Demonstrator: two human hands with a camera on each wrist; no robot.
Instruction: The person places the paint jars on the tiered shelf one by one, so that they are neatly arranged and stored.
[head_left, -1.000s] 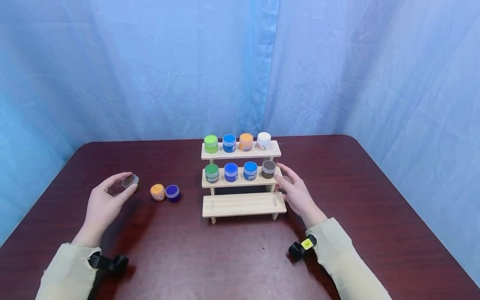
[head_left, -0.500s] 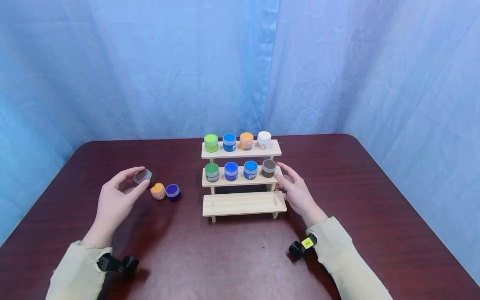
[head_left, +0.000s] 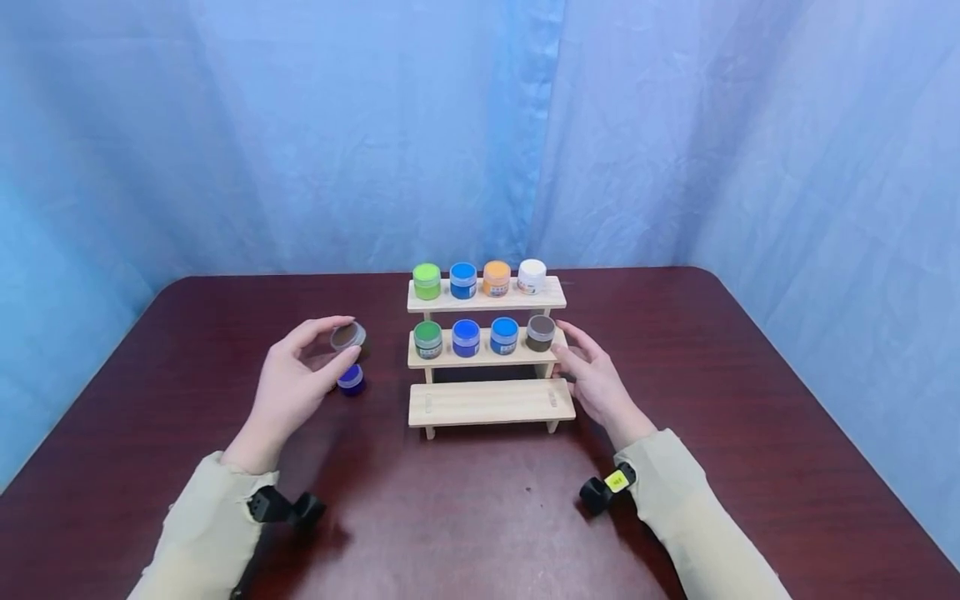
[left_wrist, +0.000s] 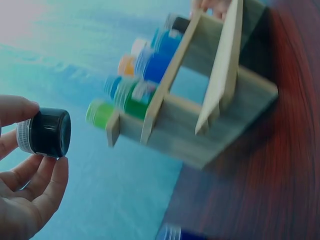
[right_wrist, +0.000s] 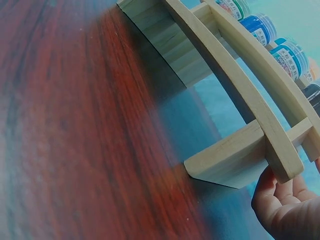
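Observation:
My left hand [head_left: 292, 383] pinches a dark brown paint jar [head_left: 349, 335] between thumb and fingers, raised over the table left of a three-tier wooden display rack [head_left: 491, 402]. The left wrist view shows this jar [left_wrist: 50, 132] lying sideways in the fingertips. My right hand [head_left: 597, 385] grips the rack's right end, its fingers [right_wrist: 267, 187] curled at the shelf end. Green, blue and dark brown jars [head_left: 540, 332] line the middle shelf. Light green, blue, orange and white jars [head_left: 532, 277] line the top one. The bottom shelf is bare.
A dark purple jar [head_left: 351, 381] stands on the table just beyond my left hand, which hides the orange jar beside it. Light blue curtains [head_left: 360, 142] hang behind the dark red table [head_left: 480, 517].
My left hand has carried the brown jar rightward, past the orange jar and up to the purple one. My right hand has stayed at the rack's right end.

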